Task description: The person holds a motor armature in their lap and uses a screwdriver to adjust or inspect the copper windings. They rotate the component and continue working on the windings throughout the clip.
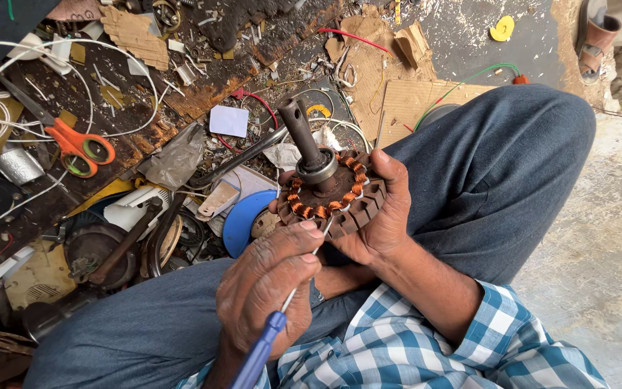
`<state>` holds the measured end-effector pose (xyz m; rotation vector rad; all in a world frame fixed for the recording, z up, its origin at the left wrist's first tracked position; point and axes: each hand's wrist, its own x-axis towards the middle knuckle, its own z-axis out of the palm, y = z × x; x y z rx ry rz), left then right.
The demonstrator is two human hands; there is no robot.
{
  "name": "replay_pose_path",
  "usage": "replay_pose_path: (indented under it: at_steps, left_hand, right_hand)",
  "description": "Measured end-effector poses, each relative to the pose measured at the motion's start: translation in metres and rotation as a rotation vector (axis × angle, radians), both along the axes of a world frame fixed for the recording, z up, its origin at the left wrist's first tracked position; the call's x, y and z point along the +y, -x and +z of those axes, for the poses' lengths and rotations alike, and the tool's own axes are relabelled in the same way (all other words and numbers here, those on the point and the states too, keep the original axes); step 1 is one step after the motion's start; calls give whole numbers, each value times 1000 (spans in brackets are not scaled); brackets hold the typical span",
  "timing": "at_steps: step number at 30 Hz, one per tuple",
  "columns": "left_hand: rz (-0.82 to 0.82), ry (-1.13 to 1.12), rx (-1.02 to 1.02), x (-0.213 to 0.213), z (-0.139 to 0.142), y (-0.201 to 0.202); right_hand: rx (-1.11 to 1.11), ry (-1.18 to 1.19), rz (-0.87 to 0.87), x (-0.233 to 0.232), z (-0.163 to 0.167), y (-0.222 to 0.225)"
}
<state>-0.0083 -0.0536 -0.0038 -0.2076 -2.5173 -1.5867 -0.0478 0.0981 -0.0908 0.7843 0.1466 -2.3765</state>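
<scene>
I keep the right hand (379,209) clenched around the stator (332,194), resting it over the lap, shaft up. The left hand (268,288) grips the blue-handled screwdriver (282,317); I work its tip lightly along the copper windings (318,209), avoiding wire damage.

Right hand (386,212) cradling motor stator (332,196), left hand (271,284) holding blue-handled screwdriver (271,333) against windings

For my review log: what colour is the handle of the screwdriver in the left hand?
Blue, on the screwdriver handle gripped by the left hand; head view shows it.
</scene>
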Motion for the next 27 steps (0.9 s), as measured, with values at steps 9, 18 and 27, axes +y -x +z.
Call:
replay_pose_path:
  at_steps: [9,18,27]
  left_hand:
    - [-89,141,115,-1,2,-2]
    - [-113,178,141,-2,4,-4]
    - [181,-255,-178,-3,-4,-18]
  right_hand:
    - [184,-53,17,3,2,-1]
    - [140,-121,3,2,1,-1]
    - [150,-101,-6,5,2,-1]
